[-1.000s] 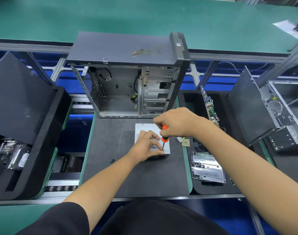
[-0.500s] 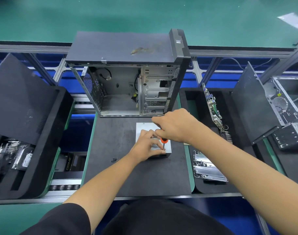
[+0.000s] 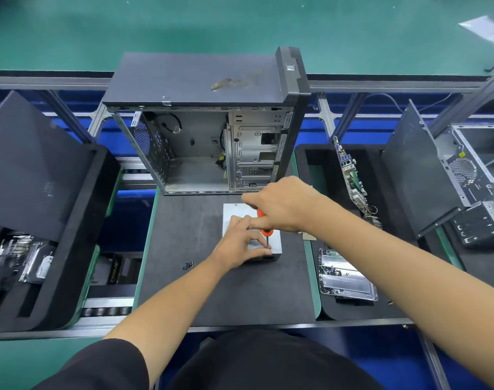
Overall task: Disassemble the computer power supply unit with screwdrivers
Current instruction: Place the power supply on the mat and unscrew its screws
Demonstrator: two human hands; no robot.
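Head view, looking straight down at the work. The right hand (image 3: pixel 282 205) has its grip wrapped around the orange handle of a screwdriver (image 3: pixel 264 225), shaft pointing down with the tip at the near right corner of the power supply unit (image 3: pixel 234 213). The left hand (image 3: pixel 238 244) rests on top of that same silver box, and its grip looks like a pinch: thumb and fingertips (image 3: pixel 265 251) are curled in right at the screwdriver tip, steadying it or holding something tiny there, can't tell which.

The power supply unit sits flat on the dark mat (image 3: pixel 184 235) in the middle of the counter, just in front of the open computer case (image 3: pixel 200 122). The case stands with its side off, so the bare metal inside and the drive cage are showing. A few small black screws (image 3: pixel 188 266) lie loose on the mat, a bit left of the left wrist.

To the right, a black foam tray (image 3: pixel 319 170) holds a motherboard (image 3: pixel 350 170) standing on edge and a shiny metal tray (image 3: pixel 345 277) with little screws scattered in it. Farther right there's another opened case (image 3: pixel 471 175). On the left, a black foam bin (image 3: pixel 79 220) holds a dark panel (image 3: pixel 29 164) and some bagged parts (image 3: pixel 20 257).
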